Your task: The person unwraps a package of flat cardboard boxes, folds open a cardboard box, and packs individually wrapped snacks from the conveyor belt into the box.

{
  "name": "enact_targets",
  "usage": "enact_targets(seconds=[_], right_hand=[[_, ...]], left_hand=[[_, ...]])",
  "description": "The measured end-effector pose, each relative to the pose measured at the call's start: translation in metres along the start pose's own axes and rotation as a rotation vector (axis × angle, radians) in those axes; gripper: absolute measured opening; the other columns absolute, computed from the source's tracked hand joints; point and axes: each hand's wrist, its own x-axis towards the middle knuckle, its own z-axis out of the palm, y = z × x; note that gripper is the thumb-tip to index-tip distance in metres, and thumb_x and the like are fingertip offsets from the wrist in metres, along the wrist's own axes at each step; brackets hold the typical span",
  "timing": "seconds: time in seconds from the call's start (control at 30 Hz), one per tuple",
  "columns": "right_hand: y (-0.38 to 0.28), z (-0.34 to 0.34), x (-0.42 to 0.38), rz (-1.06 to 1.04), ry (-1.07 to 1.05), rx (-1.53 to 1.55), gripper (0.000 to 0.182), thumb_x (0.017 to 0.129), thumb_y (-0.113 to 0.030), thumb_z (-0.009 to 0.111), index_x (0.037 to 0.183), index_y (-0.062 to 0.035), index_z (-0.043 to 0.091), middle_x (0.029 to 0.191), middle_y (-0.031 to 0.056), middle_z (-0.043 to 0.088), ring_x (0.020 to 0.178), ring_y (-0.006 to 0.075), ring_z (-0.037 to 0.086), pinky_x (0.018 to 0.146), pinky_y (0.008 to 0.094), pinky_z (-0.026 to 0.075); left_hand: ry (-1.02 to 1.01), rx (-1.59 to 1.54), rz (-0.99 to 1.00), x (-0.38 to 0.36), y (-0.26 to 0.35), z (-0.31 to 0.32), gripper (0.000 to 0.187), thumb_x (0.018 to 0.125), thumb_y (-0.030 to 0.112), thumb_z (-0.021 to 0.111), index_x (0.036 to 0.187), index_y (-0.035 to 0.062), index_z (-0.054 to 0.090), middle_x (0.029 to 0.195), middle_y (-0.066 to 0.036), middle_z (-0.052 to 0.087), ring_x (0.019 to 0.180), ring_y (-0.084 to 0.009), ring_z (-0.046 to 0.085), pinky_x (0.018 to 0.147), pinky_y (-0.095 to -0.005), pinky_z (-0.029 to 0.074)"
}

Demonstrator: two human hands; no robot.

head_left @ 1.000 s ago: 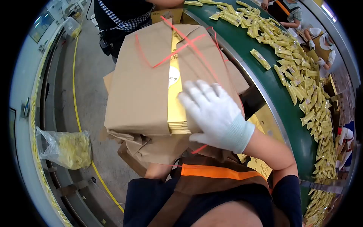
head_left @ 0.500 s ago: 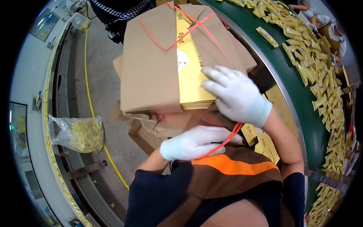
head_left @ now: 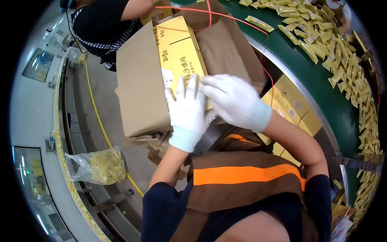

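Note:
A stack of flat yellow printed cartons (head_left: 177,44) lies between brown paper sheets (head_left: 141,84) in front of me. My left hand (head_left: 187,113), in a white glove, rests on the near end of the stack with its fingers spread. Beside it my right hand (head_left: 238,101), also gloved, reaches over the stack's near right edge, fingers extended and slightly blurred. The two hands almost meet. A red strap (head_left: 229,17) runs loosely over the far side of the paper and down to the right.
A green conveyor (head_left: 338,117) carrying many yellow packets (head_left: 322,44) curves along the right. Yellow boxes (head_left: 286,97) sit beside it. A person in black (head_left: 96,28) stands at the upper left. A clear bag of yellow wrappers (head_left: 105,165) lies at the left.
My left hand has risen from below the stack onto its near end. The red strap has left my hands and the pack's top. More of the yellow cartons shows between the papers.

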Motion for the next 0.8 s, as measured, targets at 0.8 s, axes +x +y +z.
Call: enact_targets(seconds=[0.8], right_hand=[[-0.004,0.033,0.025,0.806,0.185,1.256,0.057,0.089,-0.049,0.061,0.114,0.0017,0.064,0.112,0.0127,0.068,0.102,0.0212,0.063,0.090,0.0292,0.045]], left_hand=[[0.134,-1.656,-1.072,-0.066,-0.165,-0.051,0.038,0.096,0.026,0.060,0.121,-0.0020,0.059,0.112,-0.013,0.068,0.097,-0.0215,0.068,0.084,-0.0343,0.055]])
